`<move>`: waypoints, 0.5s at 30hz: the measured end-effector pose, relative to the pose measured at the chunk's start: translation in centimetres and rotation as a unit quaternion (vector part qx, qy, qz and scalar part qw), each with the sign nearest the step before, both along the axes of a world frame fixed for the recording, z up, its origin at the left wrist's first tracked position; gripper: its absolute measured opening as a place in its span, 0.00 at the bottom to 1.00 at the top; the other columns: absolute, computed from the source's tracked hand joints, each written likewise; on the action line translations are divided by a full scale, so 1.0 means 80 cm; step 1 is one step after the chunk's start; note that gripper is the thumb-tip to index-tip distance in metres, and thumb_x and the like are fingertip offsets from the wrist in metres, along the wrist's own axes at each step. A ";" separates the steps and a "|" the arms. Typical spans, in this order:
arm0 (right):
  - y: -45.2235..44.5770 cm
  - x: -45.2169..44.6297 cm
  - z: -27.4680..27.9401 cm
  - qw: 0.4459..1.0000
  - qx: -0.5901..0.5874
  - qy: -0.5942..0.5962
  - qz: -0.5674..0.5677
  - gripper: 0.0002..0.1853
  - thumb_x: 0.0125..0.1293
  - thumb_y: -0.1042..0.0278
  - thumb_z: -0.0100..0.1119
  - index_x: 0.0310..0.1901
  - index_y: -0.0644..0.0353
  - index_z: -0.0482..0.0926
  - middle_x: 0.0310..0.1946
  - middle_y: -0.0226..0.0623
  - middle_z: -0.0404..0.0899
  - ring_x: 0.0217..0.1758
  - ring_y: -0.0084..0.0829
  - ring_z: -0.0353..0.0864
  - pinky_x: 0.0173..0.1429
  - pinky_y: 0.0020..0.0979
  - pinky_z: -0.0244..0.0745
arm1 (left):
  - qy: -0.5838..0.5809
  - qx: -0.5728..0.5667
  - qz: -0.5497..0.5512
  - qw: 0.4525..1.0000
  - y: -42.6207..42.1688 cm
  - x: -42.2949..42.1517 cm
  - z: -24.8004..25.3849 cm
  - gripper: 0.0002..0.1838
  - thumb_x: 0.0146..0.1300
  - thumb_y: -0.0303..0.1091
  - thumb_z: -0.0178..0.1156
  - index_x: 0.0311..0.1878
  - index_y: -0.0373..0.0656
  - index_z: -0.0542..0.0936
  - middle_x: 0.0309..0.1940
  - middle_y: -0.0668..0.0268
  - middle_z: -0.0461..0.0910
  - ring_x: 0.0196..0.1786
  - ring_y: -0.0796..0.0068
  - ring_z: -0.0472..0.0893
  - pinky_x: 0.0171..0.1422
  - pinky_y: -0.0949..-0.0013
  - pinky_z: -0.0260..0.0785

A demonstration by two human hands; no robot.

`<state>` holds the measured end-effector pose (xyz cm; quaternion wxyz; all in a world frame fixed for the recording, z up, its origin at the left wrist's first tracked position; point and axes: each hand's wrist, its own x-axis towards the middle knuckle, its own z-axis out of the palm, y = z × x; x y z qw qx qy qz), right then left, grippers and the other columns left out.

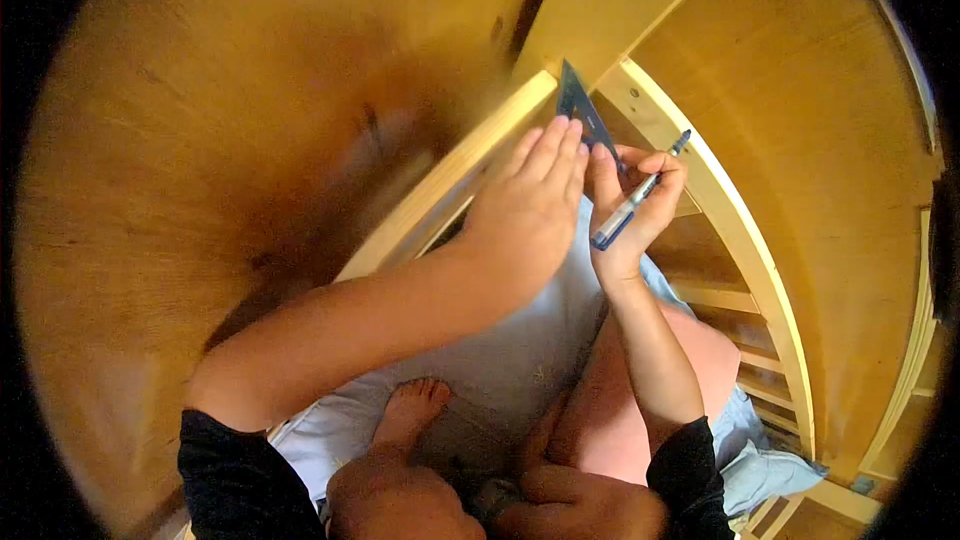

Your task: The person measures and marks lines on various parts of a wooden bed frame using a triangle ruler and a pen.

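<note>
A dark blue set square (582, 105) stands at the corner of the wooden bed frame, its pointed end toward the corner post. My left hand (530, 200) reaches across, its fingers straight and laid against the set square's lower part; the thumb is hidden. Close beside it, my right hand (640, 202) holds a pen (625, 212) with a clear barrel and blue ends, slanting across the palm. The right thumb and fingertips also meet the lower end of the set square; how firmly they grip it is unclear.
A pale wooden rail (450, 175) runs to the left of my hands, and another rail (740, 210) with slats curves down the right. Wood panels (200, 140) rise around. Beneath are my bare legs, a grey-blue sheet (470, 360) and bunched light-blue cloth (765, 475).
</note>
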<state>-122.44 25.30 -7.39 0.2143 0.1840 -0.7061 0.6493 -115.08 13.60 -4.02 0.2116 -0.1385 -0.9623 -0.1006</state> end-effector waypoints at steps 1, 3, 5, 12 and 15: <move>0.003 0.001 0.002 1.000 0.005 -0.009 0.002 0.19 0.61 0.80 0.66 0.41 0.58 0.61 0.36 0.37 0.76 0.36 0.21 0.76 0.41 0.22 0.75 | -0.002 0.005 0.000 1.000 0.008 0.000 0.000 0.29 0.58 0.28 0.50 0.63 0.21 0.68 0.67 0.39 0.65 0.73 0.47 0.61 0.78 0.53 0.50; 0.005 -0.002 -0.001 1.000 0.012 -0.007 -0.002 0.19 0.61 0.80 0.66 0.41 0.58 0.61 0.36 0.37 0.76 0.37 0.21 0.76 0.41 0.22 0.75 | -0.015 0.028 0.056 0.998 0.027 -0.001 0.000 0.30 0.57 0.28 0.50 0.63 0.19 0.66 0.65 0.34 0.64 0.72 0.42 0.61 0.77 0.54 0.51; 0.001 -0.007 -0.006 0.996 -0.071 -0.037 0.028 0.19 0.62 0.81 0.65 0.41 0.58 0.62 0.37 0.37 0.75 0.39 0.22 0.76 0.43 0.23 0.75 | -0.037 0.094 0.087 0.991 0.048 -0.012 0.002 0.31 0.57 0.29 0.51 0.64 0.20 0.65 0.65 0.33 0.63 0.71 0.40 0.62 0.77 0.53 0.51; 0.007 -0.018 -0.008 0.998 -0.045 -0.024 0.041 0.17 0.62 0.81 0.65 0.41 0.57 0.63 0.37 0.37 0.78 0.38 0.21 0.77 0.46 0.25 0.77 | 0.001 0.286 0.101 0.953 0.064 -0.021 -0.015 0.39 0.51 0.18 0.57 0.68 0.20 0.56 0.68 0.31 0.57 0.70 0.36 0.60 0.76 0.50 0.51; 0.012 -0.010 0.006 1.000 -0.010 -0.010 0.019 0.18 0.62 0.81 0.65 0.41 0.58 0.62 0.37 0.40 0.80 0.37 0.21 0.78 0.43 0.24 0.77 | 0.042 0.326 0.085 0.941 0.065 -0.022 -0.021 0.32 0.58 0.22 0.52 0.67 0.22 0.59 0.67 0.33 0.57 0.69 0.38 0.63 0.75 0.50 0.54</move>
